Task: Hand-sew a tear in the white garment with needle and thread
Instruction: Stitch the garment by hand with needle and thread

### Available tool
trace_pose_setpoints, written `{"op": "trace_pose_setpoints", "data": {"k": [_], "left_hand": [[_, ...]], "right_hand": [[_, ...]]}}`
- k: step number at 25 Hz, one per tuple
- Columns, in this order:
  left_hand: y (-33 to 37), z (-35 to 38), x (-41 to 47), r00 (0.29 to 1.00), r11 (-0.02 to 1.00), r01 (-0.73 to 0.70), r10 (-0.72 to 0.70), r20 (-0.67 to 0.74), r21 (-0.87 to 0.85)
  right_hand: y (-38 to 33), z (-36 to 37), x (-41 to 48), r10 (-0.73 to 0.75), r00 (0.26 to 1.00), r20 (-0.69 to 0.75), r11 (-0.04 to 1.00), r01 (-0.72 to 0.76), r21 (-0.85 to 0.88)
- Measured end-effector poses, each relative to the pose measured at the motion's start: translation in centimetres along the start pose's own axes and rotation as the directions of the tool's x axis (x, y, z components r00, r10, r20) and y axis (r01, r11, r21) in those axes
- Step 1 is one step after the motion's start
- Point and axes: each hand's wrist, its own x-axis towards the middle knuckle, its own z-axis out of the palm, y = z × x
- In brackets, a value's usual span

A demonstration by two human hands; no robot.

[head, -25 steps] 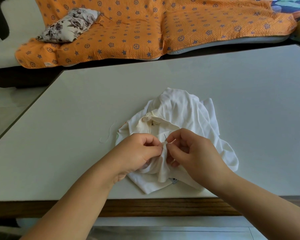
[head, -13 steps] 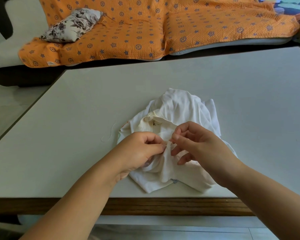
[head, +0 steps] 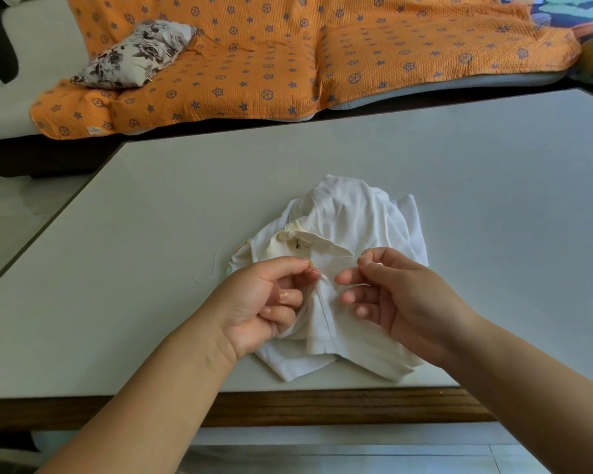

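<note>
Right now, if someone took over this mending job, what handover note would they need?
Left hand: pinches a raised fold of the white garment, which lies bunched on the table.
Right hand: pinches what looks like the needle, held just right of the fold.
The thread runs from the fold to the right hand.
Done: a stitch is through the fold.
Left: pull it snug, go on stitching, knot off. The tear itself is not visible.

Nothing can be read. A dark mark (head: pixel 298 245) inside the white garment (head: pixel 356 220) collar, toward ten o'clock, is too small; so is the pale tag (head: pixel 92 130) on the orange blanket (head: pixel 288 63).
</note>
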Motion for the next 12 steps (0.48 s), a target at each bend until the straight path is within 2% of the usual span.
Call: {"op": "trace_pose_setpoints", "data": {"k": [5, 9, 12], "left_hand": [[-0.03, 0.05, 0.0, 0.999, 0.998, 0.009, -0.005, 0.052, -0.065], [-0.18, 0.13, -0.06, 0.998, 0.992, -0.068, 0.069, -0.006, 0.106], [-0.15, 0.16, -0.03, 0.994, 0.985, -0.1, 0.105, -0.03, 0.138]], "right_hand": [[0.04, -0.08, 0.16, -0.008, 1.0, -0.015, 1.0, 0.008, 0.013], [0.15, -0.17, 0.24, -0.001, 1.0, -0.029, 1.0, 0.001, 0.003], [0.18, -0.26, 0.16, -0.003, 0.999, -0.037, 1.0, 0.002, -0.022]]}}
